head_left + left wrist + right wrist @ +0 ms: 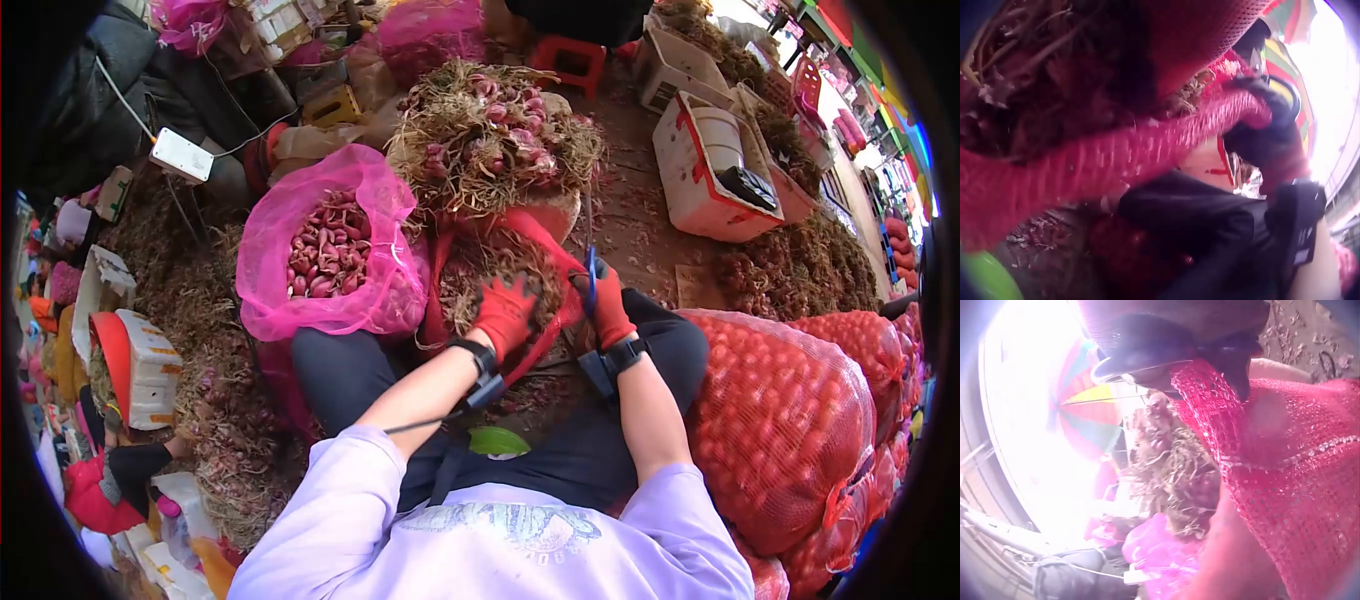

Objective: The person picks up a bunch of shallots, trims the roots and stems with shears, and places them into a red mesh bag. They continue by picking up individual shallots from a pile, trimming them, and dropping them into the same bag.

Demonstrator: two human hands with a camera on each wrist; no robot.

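Both hands wear red gloves with dark palms. My left hand [505, 312], fingers spread, presses down on dry stalks and skins [522, 262] inside a red mesh bag [548, 240]. To its right, my right hand [608, 312] grips the bag's rim [1207, 394], which is pulled taut. Blue-handled scissors [591, 278] are held in that same hand, the blades pointing away from me. In the left wrist view the mesh rim [1129, 153] stretches across to the right hand [1266, 134]. The left fingers are hidden there.
A pink mesh bag [262, 250] of trimmed shallots [328, 255] stands on the left. Ahead is a heap of untrimmed shallots [500, 125]. Full red net sacks [770, 420] crowd the right side, with white foam boxes [690, 195] beyond. A green leaf [498, 441] lies in the lap.
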